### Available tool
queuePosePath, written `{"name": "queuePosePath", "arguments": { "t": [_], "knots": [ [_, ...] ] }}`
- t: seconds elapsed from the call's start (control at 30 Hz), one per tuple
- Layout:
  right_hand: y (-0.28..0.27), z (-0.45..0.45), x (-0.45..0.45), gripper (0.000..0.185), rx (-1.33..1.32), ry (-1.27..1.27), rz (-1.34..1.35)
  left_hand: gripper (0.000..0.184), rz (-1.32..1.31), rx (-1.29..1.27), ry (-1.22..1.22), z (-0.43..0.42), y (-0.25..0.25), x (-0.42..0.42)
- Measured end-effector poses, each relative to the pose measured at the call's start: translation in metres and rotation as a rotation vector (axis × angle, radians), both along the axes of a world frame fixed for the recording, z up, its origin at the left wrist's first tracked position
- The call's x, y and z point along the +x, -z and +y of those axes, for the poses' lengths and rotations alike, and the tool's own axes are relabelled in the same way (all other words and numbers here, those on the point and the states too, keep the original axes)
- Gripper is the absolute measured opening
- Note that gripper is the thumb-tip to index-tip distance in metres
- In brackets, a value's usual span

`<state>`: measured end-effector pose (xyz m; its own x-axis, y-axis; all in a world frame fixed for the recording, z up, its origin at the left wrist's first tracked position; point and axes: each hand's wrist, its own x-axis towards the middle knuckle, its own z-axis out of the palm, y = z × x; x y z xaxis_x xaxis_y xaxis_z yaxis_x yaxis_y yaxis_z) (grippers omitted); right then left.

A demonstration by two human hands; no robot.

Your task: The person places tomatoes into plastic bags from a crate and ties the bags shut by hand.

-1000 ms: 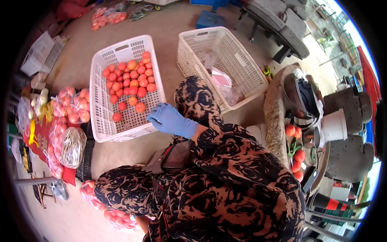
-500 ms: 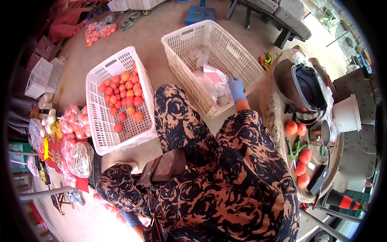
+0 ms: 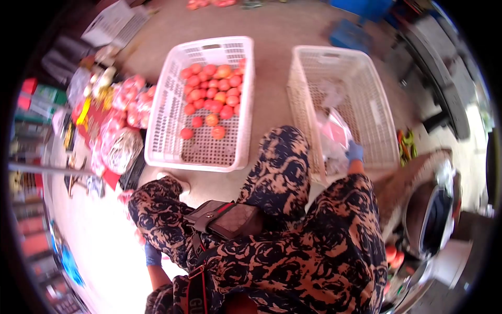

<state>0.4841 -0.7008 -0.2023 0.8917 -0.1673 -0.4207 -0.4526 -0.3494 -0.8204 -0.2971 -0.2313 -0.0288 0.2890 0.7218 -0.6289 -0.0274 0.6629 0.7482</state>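
1. The gloved right hand [image 3: 355, 152] is resting inside the right crate [image 3: 374, 99], right of centre in the frame, at the edge of the bags [image 3: 335, 131]; whether its fingers are gripping them, I cannot tell.
2. The bags, clear and pink-and-white, are lying mostly along that crate's left side.
3. The gloved left hand [image 3: 152, 255] is hanging at lower left, just beside the patterned leg [image 3: 164, 222]; glare is hiding its grip, so I cannot tell.
4. Tomatoes [image 3: 212, 92] are lying in the left crate [image 3: 209, 153], upper centre.

Peppers [image 3: 407, 147] lie at three o'clock, a white bucket [image 3: 453, 260] sits at four, a grey pole [image 3: 52, 169] runs at nine.
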Motion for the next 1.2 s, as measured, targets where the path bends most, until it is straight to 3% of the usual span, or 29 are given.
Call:
{"name": "queuePosePath", "arguments": {
  "t": [0.07, 0.17, 0.4, 0.57, 0.67, 0.7, 0.8, 1.1, 1.2],
  "knots": [
    [-0.006, 0.001, 0.002, 0.030, -0.035, 0.025, -0.017, 0.037, 0.092, 0.064, 0.095, -0.002, -0.002, -0.007],
    [-0.002, -0.004, -0.011, 0.037, -0.131, 0.086, 0.098, 0.038, 0.114, -0.005, 0.022, 0.003, -0.009, -0.017],
    [0.007, 0.029, -0.015, 0.053, -0.134, 0.105, 0.202, 0.041, -0.044, -0.162, -0.030, -0.009, -0.025, 0.016],
    [0.042, 0.035, 0.001, 0.018, -0.199, -0.192, 0.127, 0.038, 0.006, -0.114, -0.003, -0.008, -0.014, 0.002],
    [0.039, 0.042, -0.002, 0.022, -0.338, -0.332, 0.082, 0.039, 0.021, -0.092, -0.033, -0.011, -0.030, 0.029],
    [0.028, 0.043, -0.003, 0.034, -0.576, -0.451, -0.086, 0.039, 0.015, -0.095, -0.038, -0.010, -0.034, 0.037],
    [-0.043, 0.075, -0.028, 0.051, -0.854, -0.316, 0.015, 0.039, 0.002, -0.103, -0.040, -0.013, -0.031, 0.041],
    [0.002, 0.051, -0.040, 0.079, -0.712, -0.166, 0.206, 0.039, 0.004, -0.114, -0.065, -0.011, -0.018, 0.014],
    [-0.003, 0.057, -0.041, 0.081, -0.622, -0.195, 0.289, 0.039, 0.014, -0.114, -0.076, -0.011, -0.019, 0.015]
  ]
}}
